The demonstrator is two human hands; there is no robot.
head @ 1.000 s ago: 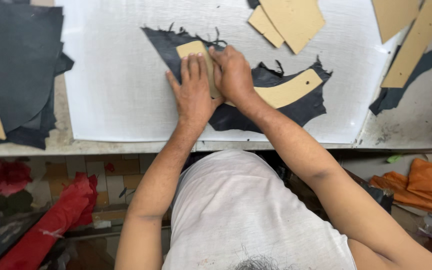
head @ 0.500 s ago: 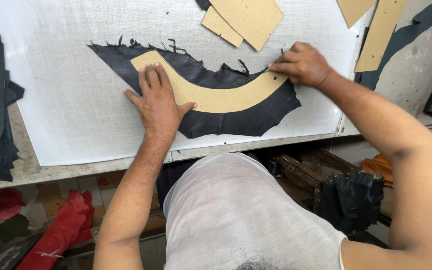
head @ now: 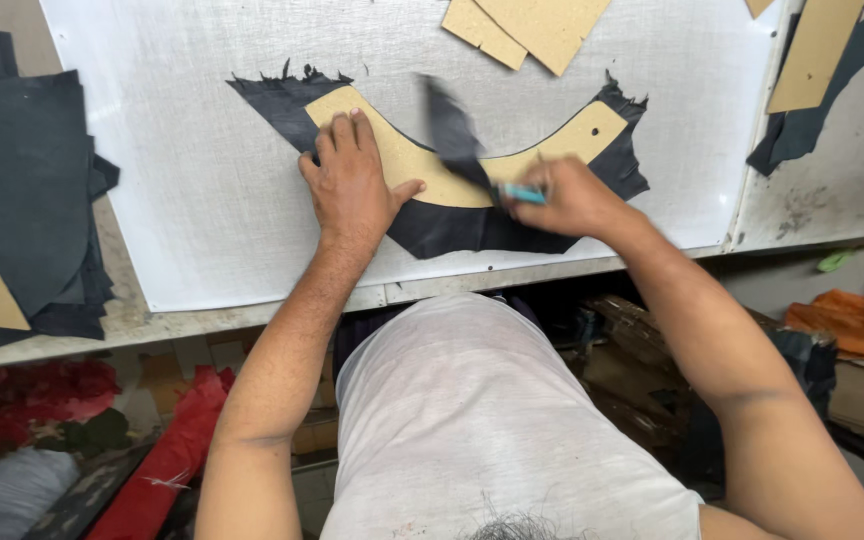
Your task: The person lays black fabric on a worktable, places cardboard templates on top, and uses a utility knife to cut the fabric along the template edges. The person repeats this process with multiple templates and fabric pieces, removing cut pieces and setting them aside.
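Left hand (head: pixel 354 185) lies flat, fingers spread, pinning the tan curved template (head: pixel 422 165) on black leather (head: pixel 452 225) mid-board (head: pixel 202 200). Right hand (head: pixel 564 197) grips a teal-handled knife (head: pixel 522 193); I'd hug the template's edge, pressing firmly.

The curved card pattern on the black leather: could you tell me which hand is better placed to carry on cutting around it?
Probably the right hand: it grips the blue-handled tool at the curved card pattern's lower edge. The left hand lies flat on the pattern, pinning it to the black leather.
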